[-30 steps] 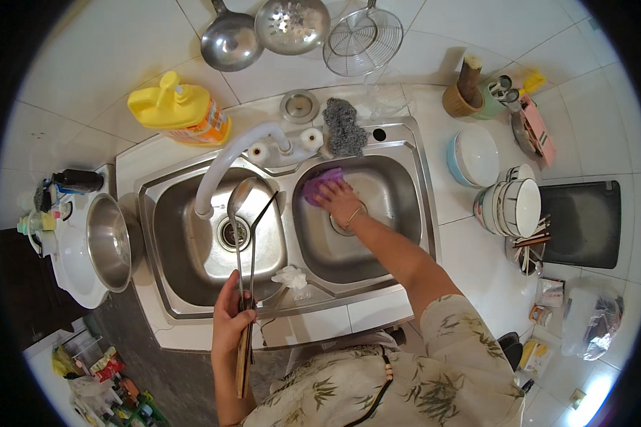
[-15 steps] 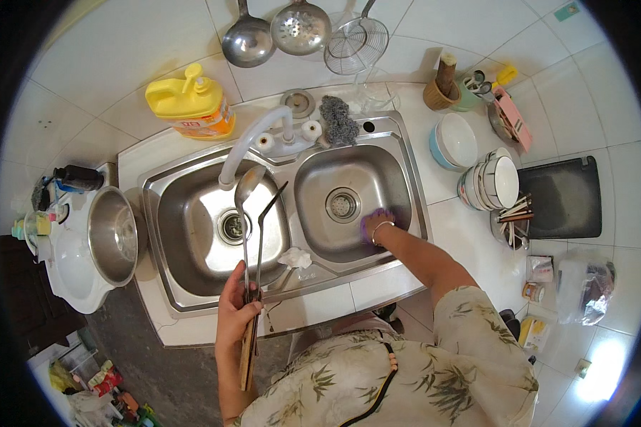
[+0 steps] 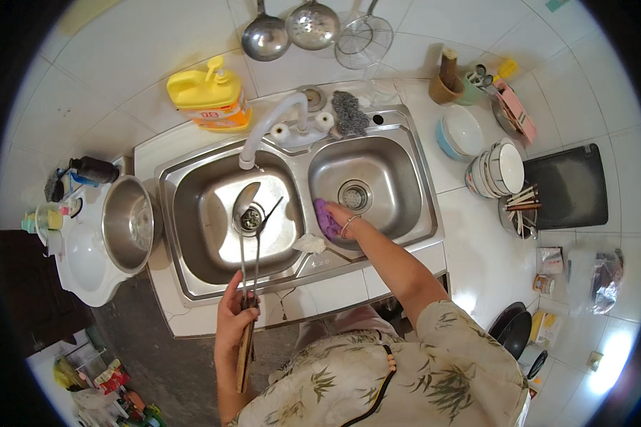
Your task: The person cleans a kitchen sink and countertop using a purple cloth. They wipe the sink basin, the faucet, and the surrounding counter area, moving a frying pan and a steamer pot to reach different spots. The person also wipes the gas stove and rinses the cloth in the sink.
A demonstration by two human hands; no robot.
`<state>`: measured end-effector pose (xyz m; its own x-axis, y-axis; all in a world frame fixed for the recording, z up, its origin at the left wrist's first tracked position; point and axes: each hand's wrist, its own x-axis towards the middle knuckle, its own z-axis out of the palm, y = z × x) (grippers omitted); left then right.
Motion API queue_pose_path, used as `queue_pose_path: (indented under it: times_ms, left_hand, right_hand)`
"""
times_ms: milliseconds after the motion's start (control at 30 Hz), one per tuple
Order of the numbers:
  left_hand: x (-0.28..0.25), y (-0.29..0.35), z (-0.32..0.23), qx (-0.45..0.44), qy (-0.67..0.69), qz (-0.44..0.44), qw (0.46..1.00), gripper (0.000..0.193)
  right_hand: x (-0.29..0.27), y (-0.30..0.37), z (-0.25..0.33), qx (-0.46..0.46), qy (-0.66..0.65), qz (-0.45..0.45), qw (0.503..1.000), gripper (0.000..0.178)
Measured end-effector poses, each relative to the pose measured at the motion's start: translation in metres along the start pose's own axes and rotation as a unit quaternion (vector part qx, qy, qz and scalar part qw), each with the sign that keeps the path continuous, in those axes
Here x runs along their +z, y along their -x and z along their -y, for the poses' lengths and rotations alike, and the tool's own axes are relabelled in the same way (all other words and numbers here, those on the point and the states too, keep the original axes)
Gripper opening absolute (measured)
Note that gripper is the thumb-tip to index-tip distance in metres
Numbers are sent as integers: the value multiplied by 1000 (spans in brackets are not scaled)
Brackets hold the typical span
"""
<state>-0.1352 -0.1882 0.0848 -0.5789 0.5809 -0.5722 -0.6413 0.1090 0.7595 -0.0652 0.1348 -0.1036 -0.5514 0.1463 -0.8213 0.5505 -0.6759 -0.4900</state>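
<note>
White-tiled walls point(image 3: 171, 35) are framing a steel sink point(image 3: 214, 196). In its right bowl point(image 3: 402, 203), the right hand point(image 3: 343, 218) is clutching a purple cloth point(image 3: 326, 219) near the divider point(image 3: 304, 186); the left hand point(image 3: 233, 312), apart, is gripping a metal spoon point(image 3: 246, 195) and dark-tipped utensil point(image 3: 257, 249).

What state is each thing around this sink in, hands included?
Left hand: closed around spoon and another utensil
Spoon: bowl end over left basin
Right hand: on cloth
Cloth: bunched, in right basin
Right drain: uncovered
Scourer: lying behind right basin
Bowls: stacked
Chopsticks: bunched together
Ladle: hanging
Yellow jug: upright
</note>
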Motion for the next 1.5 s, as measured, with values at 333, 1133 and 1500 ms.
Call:
queue_pose_path:
  times_ms: [333,1133,1500]
  left_hand:
    - [-2,-11,-16,58,-34,-18,998,77]
    - [33,-17,-8,61,-47,-77,994,80]
    - [18,23,-13,59,-28,-84,994,76]
  right_hand:
    - [13,49,78,-187,-115,124,968,30]
    - [-40,-91,-31,-58,611,91,785,53]
    - [56,76,107,-157,-154,353,909,42]
